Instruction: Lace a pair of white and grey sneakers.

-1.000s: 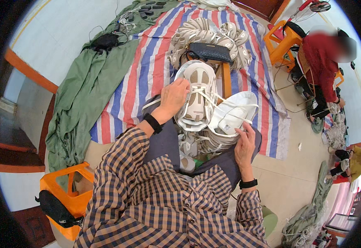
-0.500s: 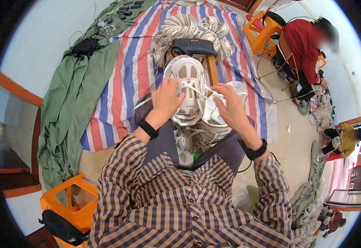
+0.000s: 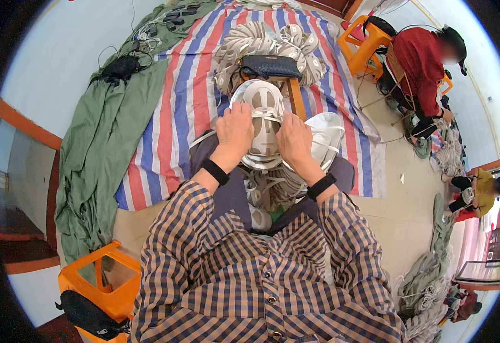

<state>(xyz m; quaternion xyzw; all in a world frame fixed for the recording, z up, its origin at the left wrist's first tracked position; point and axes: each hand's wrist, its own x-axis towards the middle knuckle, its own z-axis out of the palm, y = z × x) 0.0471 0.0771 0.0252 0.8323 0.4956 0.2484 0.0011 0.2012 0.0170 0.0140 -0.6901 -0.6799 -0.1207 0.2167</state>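
A white and beige shoe upper (image 3: 266, 143) stands upright between my knees, toe end toward me. Across its middle runs a white shoelace (image 3: 268, 116). My left hand (image 3: 235, 132) is closed on the upper's left edge, fingers curled in by the lace. Closed on the opposite edge is my right hand (image 3: 295, 140), its fingertips beside the lace's other side. Whether either hand also pinches a lace end is hidden. Another white shoe upper (image 3: 326, 134) lies just right of my right hand. More uppers are bunched below, between my legs.
Ahead, a dark woven pouch (image 3: 270, 67) rests on a wooden frame (image 3: 297, 98) before a heap of uppers (image 3: 250, 41). Beneath spreads a striped sheet (image 3: 167, 126). An orange stool (image 3: 98, 280) with a black bag stands at lower left. People work along the right side.
My right hand has moved left from a drawn-out lace onto the upper's right edge. My left hand has shifted slightly right and its fingers curl more at the upper.
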